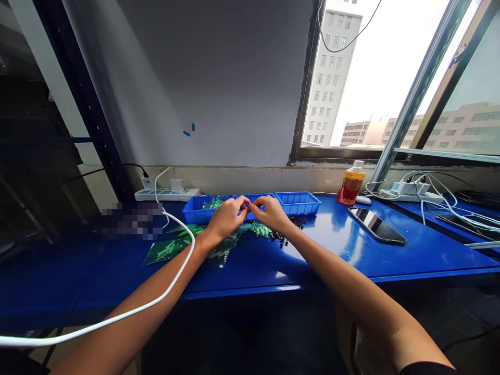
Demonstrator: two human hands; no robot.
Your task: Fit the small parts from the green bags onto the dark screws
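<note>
My left hand (226,216) and my right hand (271,212) meet over the blue table, thumbs and fingers pinched together at the tips. Whatever lies between the fingertips is too small or hidden to make out. Just behind them is a row of blue plastic bins; the left bin (192,212) holds green-tinted plastic bags, and the right bin (299,204) stands beyond my right hand. Green plastic bags (162,251) with small pale pieces inside lie below and left of my left hand. Small dark parts, apparently screws (280,239), are scattered under my right wrist.
A white cable (183,268) crosses over my left forearm. To the right lie a smartphone (377,225) and a bottle of reddish drink (350,183). Power strips (167,195) with plugs and tangled cables (449,200) sit at the back left and right.
</note>
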